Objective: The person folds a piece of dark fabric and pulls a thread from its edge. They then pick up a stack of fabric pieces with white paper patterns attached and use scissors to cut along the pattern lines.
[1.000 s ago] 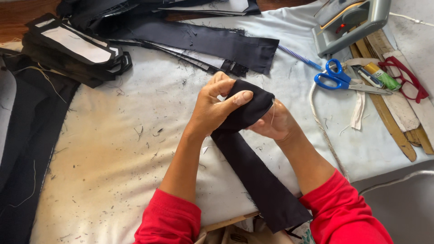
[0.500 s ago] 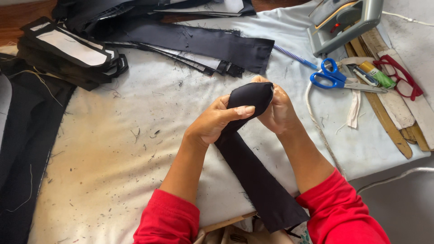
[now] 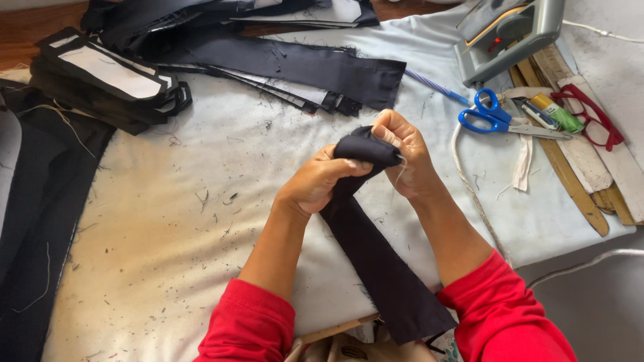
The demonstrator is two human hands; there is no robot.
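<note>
Both hands hold one long black fabric strip (image 3: 376, 258) above a stained white padded table (image 3: 168, 228). My left hand (image 3: 315, 182) grips the strip's bunched upper end from the left, thumb lying over the cloth. My right hand (image 3: 404, 155) pinches the same bunched end from the right, fingers curled around it. The rest of the strip hangs down toward me, between my red sleeves, past the table's near edge.
More black fabric strips (image 3: 302, 67) lie at the back, a stack of black-and-white pieces (image 3: 107, 77) at back left, dark cloth (image 3: 33, 221) along the left edge. At right: blue scissors (image 3: 493, 117), a grey iron (image 3: 510, 30), wooden rulers (image 3: 570, 174), red glasses (image 3: 590, 114), a white cord (image 3: 469, 188).
Both hands have kept working the bunched end of the strip, shifting it slightly up and away from me. My left thumb now lies over the cloth; the right hand wraps it more.
</note>
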